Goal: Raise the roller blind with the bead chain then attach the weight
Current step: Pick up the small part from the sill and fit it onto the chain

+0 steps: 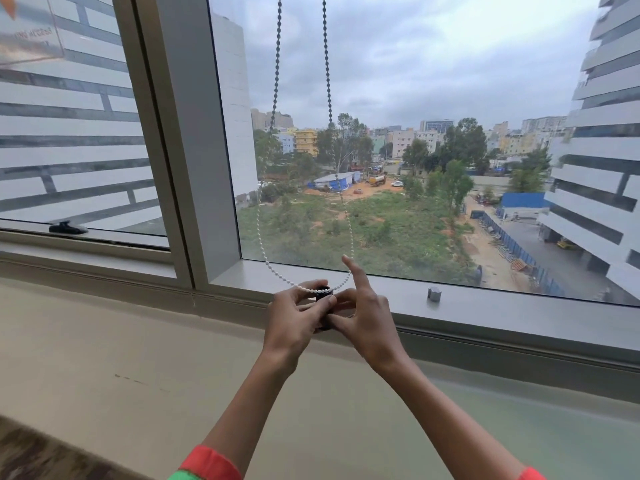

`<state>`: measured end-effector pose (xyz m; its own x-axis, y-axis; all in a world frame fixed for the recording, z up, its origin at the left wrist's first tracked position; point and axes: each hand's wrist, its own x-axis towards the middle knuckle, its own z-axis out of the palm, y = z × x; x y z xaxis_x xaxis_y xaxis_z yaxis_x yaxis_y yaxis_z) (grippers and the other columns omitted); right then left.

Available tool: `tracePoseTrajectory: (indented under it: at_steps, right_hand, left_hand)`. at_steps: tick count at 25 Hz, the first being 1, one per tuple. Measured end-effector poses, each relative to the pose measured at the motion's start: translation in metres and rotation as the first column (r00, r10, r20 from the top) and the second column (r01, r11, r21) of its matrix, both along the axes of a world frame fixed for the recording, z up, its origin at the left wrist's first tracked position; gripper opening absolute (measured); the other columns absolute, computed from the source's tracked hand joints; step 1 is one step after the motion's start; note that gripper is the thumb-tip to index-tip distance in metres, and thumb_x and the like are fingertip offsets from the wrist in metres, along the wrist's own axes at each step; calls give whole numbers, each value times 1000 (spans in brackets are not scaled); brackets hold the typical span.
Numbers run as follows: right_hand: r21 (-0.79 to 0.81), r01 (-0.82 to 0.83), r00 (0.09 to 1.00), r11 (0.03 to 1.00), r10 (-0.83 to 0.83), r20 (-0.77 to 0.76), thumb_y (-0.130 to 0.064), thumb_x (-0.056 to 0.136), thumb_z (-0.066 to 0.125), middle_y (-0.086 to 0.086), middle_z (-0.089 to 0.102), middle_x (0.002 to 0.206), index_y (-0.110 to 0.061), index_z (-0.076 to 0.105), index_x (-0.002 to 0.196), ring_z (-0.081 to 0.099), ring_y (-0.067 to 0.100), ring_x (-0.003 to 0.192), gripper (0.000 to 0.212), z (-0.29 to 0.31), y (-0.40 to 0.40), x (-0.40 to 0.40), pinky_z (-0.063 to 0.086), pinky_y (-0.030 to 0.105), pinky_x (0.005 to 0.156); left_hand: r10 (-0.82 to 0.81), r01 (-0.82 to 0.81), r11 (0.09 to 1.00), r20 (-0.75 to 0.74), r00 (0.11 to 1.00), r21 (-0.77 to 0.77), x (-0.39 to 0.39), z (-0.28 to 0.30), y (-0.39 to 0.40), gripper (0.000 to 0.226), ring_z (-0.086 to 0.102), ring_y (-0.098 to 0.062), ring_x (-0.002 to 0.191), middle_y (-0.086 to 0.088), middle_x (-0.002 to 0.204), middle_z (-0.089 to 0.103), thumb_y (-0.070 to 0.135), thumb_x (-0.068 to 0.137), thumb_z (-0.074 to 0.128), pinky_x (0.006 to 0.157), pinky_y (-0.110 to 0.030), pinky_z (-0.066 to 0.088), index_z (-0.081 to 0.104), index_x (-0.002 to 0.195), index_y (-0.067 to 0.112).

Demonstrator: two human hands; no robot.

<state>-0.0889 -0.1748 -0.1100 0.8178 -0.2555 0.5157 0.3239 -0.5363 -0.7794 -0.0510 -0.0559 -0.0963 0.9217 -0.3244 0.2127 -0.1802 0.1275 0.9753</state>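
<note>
Blind apparently raised; weight (325, 308) pinched by left hand (297, 315) and right hand (365, 318) under bead chain (277, 98) loop, attachment unfinished.

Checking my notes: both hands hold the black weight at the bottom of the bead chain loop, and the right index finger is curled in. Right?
Not quite. In the head view both hands hold the black weight at the bead chain loop's bottom, but the right index finger points straight up.
</note>
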Motion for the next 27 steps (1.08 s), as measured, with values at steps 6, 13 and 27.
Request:
tracePoseTrajectory:
  at_steps: [6, 13, 27]
  right_hand:
    - [11, 346, 938, 938, -346, 12, -20, 72, 79, 8, 71, 86, -16, 64, 112, 68, 17, 76, 43, 3, -67, 2, 54, 23, 70]
    - [-486, 572, 634, 661, -732, -250, -24, 90, 58, 28, 46, 130, -6, 52, 128, 41, 44, 121, 43, -22, -150, 32, 31, 44, 101]
    - [-396, 468, 772, 790, -583, -251, -4, 78, 68, 22, 62, 104, -6, 72, 95, 62, 36, 91, 17, -24, -165, 30, 48, 40, 86]
  left_hand:
    - [27, -26, 1000, 56, 998, -11, 22, -5, 5, 26, 68, -9, 76, -3, 89, 73, 7, 80, 70, 73, -31, 60, 69, 105, 15]
    - [-62, 62, 997, 19, 998, -36, 21, -9, 4, 27, 67, -20, 95, -8, 99, 73, 8, 79, 72, 87, -47, 56, 69, 102, 23]
    - [-180, 180, 984, 34, 983, -6, 12, -12, 11, 39, 68, -12, 94, -4, 105, 73, 10, 81, 70, 90, -45, 52, 64, 114, 29]
